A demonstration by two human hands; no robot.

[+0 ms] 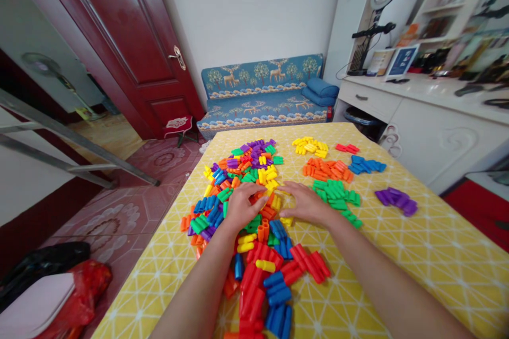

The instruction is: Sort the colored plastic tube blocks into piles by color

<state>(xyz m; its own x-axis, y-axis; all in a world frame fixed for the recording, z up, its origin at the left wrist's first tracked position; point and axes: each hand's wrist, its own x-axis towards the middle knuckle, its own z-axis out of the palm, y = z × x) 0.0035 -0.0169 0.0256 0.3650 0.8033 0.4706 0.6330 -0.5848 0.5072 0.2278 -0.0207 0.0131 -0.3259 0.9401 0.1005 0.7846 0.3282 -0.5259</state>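
Note:
A large mixed pile of plastic bullet-shaped building blocks (214,204) in several colours covers the left half of the table. Over the middle of it reaches my left hand (243,204), thumb and fingers apart, fingertips close to some yellow blocks (269,175). From the right, my right hand (304,204) comes to the same spot, its thumb and fingers spread beside yellow and orange blocks. What lies under the palms is hidden. Nearest to my right wrist is a group of green blocks (336,194). Red blocks (252,280) and blue blocks (278,294) lie between my forearms.
Single-colour groups lie on the right: yellow blocks (310,146), orange blocks (326,169), red blocks (347,148), blue blocks (366,164) and purple blocks (396,200). A patterned yellow tablecloth (433,254) covers the table. Beyond stand a blue sofa (262,111) and a white dresser (437,127).

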